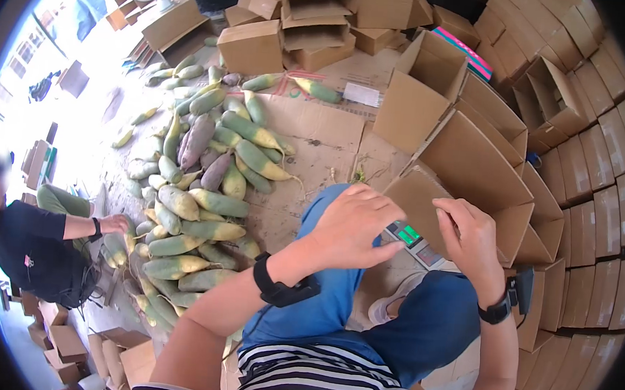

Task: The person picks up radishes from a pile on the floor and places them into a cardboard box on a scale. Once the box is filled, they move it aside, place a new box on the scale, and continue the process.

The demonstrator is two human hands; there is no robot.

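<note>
My left hand (354,225) rests with curled fingers on the near flap of an open cardboard box (474,170) that stands in front of my knees. My right hand (471,239) grips the same box's front edge, fingers bent over the cardboard. Just below the box a scale with a green display (412,240) peeks out between my hands. Both wrists carry black bands. My blue-trousered legs are folded under the hands.
A large pile of green and purple radishes (205,180) lies on flattened cardboard to the left. A seated person in black (34,241) reaches into the pile. Stacked closed boxes (603,179) wall the right side; open empty boxes (310,21) stand behind.
</note>
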